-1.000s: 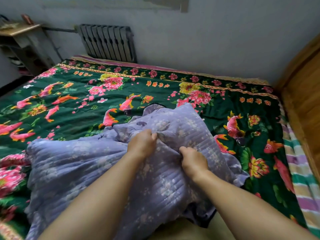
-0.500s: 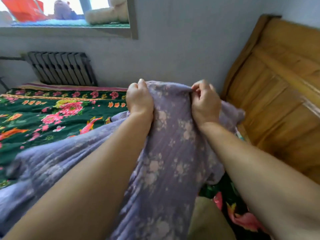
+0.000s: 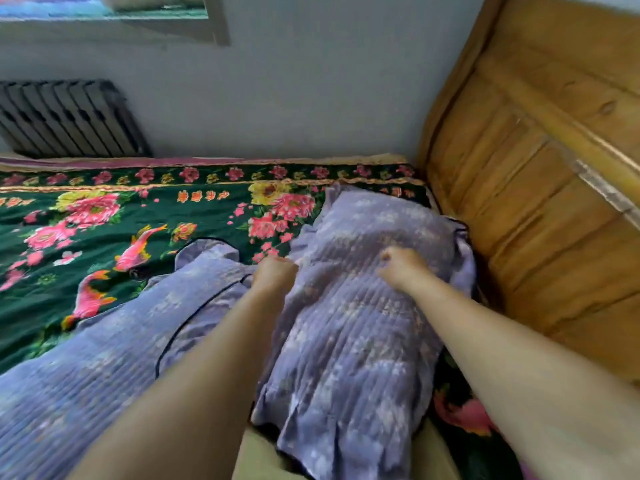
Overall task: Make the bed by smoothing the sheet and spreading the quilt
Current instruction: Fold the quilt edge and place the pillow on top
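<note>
On the bed, near the corner by the headboard: both forearms reach forward side by side over the lavender quilt point(image 3: 349, 327).
Left hand: the left hand point(image 3: 275, 273) is a fist, knuckles up, fingers curled into a fold of the quilt just left of its raised hump.
Right hand: the right hand point(image 3: 401, 266) sits on top of the hump, fingers curled down into the fabric and bunching it; motion blur hides the fingertips.
Quilt: one lavender quilt with a pale flower print and dark piping, lying crumpled; its far end is heaped toward the corner beside the headboard, the rest trails back toward the lower left edge of view, under the left forearm.
Sheet: one dark green sheet point(image 3: 104, 237) with pink and yellow flowers and pink fish, spread flat under the quilt, bare to the left and far side.
Count: two hands, one quilt, one sheet.
Surroundings: a wooden headboard point(image 3: 540, 188) stands along the right, touching the quilt's edge; a dark radiator point(image 3: 65, 119) hangs on the grey wall point(image 3: 311, 98) beyond the bed; a window ledge point(image 3: 110, 15) shows at the top left.
In the way: the two forearms cover the middle of the quilt.
</note>
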